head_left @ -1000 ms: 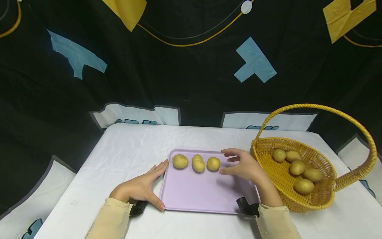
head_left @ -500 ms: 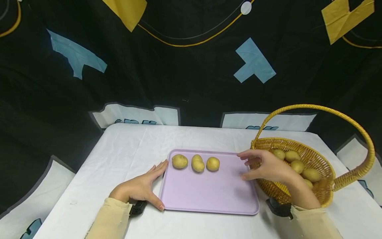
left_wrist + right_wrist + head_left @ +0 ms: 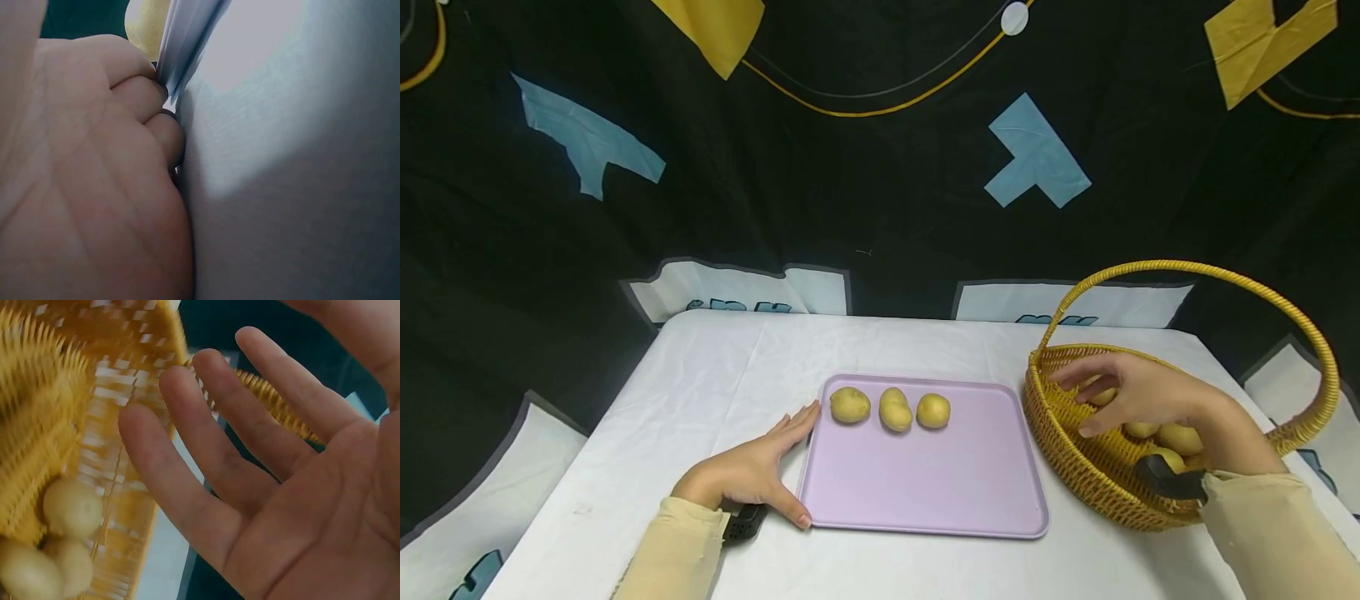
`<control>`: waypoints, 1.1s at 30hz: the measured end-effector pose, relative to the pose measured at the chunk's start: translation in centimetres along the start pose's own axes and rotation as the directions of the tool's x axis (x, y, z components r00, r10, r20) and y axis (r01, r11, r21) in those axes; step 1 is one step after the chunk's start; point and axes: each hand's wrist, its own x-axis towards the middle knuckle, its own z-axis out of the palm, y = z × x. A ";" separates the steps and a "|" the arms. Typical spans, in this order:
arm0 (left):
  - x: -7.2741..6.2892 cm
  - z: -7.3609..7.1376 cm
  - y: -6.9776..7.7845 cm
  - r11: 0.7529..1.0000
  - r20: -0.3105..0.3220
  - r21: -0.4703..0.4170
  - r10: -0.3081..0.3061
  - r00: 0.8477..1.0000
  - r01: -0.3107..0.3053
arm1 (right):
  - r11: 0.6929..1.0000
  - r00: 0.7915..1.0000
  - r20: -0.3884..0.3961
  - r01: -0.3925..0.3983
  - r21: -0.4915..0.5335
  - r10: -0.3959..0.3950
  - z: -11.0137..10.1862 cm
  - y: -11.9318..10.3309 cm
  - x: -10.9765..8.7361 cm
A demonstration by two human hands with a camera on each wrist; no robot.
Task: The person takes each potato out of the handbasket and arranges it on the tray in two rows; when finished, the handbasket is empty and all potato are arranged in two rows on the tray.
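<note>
A lilac tray lies on the white table with three potatoes in a row near its far edge: a left potato, a middle potato and a right potato. My left hand rests at the tray's left side, fingers and thumb spread and touching its edge. Over the wicker basket hovers my right hand, holding nothing, its fingers loosely extended. Several potatoes sit inside, among them a potato; the hand partly hides them. In the right wrist view, a basket potato shows beyond the fingers.
The basket's tall arched handle rises over and behind my right forearm. A white cloth covers the table. Behind it hangs a black curtain with blue and yellow patches.
My right hand has moved right, from beside the right potato on the tray to above the basket. My left hand and the three tray potatoes stay in place.
</note>
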 end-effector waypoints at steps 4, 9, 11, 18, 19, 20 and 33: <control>-0.1 0.0 -0.1 1.000 -0.001 -0.004 0.000 1.000 0.000 | 0.999 0.999 0.002 -0.039 -0.013 0.039 -1.0 1.1 0.4; 0.0 0.1 -0.3 1.000 -0.001 0.011 -0.001 1.000 0.001 | 0.993 0.995 -0.025 -0.099 -0.070 0.097 -2.1 2.3 1.0; 0.0 0.1 -0.3 1.000 -0.002 0.016 -0.002 1.000 0.002 | 0.989 0.993 -0.030 -0.117 -0.092 0.115 -2.5 2.7 1.2; 0.0 0.1 -0.4 1.000 -0.007 0.022 0.000 1.000 0.000 | 0.976 0.986 -0.063 -0.164 -0.145 0.156 -3.1 4.2 2.1; 0.0 0.0 -0.4 1.000 -0.008 0.022 0.000 1.000 0.000 | 0.973 0.984 -0.068 -0.171 -0.153 0.162 -3.2 4.5 2.2; 0.0 0.0 -0.4 1.000 -0.008 0.020 0.000 1.000 0.000 | 0.971 0.983 -0.073 -0.177 -0.161 0.167 -3.2 4.7 2.3; 0.1 0.0 -0.1 1.000 0.004 0.003 -0.010 1.000 0.010 | 0.952 0.959 -0.129 -0.270 -0.146 0.253 -3.2 7.1 2.9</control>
